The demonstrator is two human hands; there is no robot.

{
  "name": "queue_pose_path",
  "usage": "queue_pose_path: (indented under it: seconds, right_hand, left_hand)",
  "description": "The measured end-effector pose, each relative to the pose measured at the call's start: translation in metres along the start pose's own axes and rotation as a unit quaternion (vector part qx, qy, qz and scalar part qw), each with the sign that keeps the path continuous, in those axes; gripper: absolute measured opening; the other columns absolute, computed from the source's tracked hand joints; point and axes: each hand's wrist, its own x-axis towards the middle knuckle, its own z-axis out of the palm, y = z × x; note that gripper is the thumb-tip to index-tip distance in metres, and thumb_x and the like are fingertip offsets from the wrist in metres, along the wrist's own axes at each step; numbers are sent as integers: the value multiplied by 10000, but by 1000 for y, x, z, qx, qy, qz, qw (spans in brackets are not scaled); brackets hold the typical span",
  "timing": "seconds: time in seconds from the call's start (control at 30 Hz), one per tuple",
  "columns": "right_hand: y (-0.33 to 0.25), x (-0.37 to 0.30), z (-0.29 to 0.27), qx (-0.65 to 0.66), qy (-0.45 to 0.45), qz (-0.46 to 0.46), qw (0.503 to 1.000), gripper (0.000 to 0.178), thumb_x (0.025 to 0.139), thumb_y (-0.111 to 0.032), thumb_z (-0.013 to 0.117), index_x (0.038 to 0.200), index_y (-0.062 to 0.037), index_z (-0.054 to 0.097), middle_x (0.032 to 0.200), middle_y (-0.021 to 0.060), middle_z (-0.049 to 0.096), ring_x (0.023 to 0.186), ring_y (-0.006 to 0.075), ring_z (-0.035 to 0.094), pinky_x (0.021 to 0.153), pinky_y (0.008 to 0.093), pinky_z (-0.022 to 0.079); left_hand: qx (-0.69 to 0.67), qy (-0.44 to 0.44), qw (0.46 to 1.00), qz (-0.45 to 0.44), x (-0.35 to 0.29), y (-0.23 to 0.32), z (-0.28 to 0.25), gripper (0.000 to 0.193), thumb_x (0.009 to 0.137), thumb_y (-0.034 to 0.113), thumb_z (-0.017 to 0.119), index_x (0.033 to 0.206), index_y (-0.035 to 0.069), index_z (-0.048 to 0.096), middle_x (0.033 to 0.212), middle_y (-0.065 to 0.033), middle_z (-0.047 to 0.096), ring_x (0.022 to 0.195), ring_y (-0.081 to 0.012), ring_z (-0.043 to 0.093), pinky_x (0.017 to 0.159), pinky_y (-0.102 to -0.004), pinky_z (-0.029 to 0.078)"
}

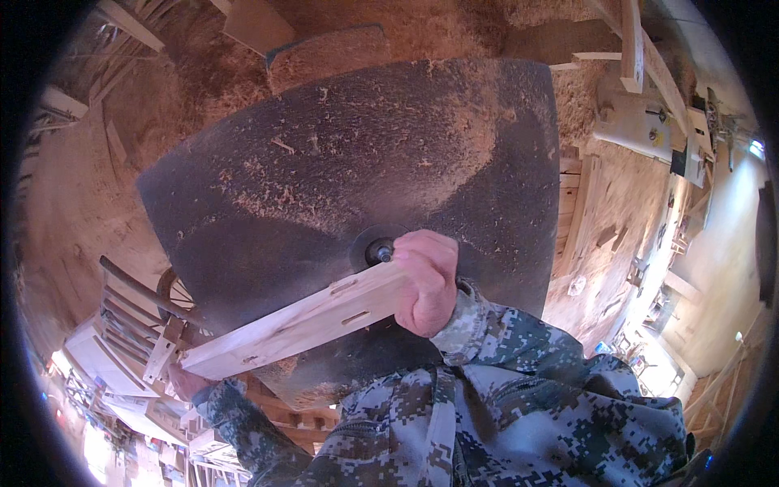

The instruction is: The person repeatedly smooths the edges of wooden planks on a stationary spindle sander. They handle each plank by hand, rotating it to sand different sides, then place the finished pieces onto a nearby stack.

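Timber (292, 329), pale, slotted, hands (187, 383) (428, 284) at ends, dark flecked tabletop (519, 243), possibly metal

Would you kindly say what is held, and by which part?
A slotted wooden piece: right hand grips its right end; left hand, partly hidden, at its left.

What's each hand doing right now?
Right hand: closed, holding one end of the slotted wooden board.
Left hand: at the board's other end, mostly hidden; can't tell if closed.
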Motion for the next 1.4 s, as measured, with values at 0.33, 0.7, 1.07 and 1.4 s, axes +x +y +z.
queue_pose_path:
  seconds: [0.33,0.7,1.07,1.4]
  right_hand:
    - [-4,-11,38,54,-60,-29,996,667,725,56,679,1368,-33,529,1267,196,568,1157,416,572,1057,554,453]
    - [-2,-96,-55,1,77,430,899,240,959,-75,685,1181,-2,632,1071,124,685,946,279,672,857,398,558]
    - [-23,-86,-65,651,86,499,566,398,1046,-262,646,1376,-63,547,1254,131,680,1133,268,682,1017,457,555]
    - [5,-89,-23,635,316,492,504,323,934,-109,735,1230,-8,650,1101,103,714,1096,282,678,1069,493,526]
  left_hand:
    - [-373,43,881,-287,-22,-56,-10,594,929,459,584,1267,-26,640,1321,-261,645,1111,-440,689,902,-604,585]
    - [-620,-3,783,55,-70,57,-22,563,947,291,520,1400,-41,572,1167,-242,674,1019,-321,661,906,-461,590]
    - [-522,-171,753,362,-262,192,4,400,1016,185,508,1287,-102,573,1165,-200,662,1062,-260,630,970,-398,522]
    - [-310,-551,721,282,-300,160,72,561,967,204,784,1387,-105,577,1354,-162,616,1192,-232,625,1061,-366,494]
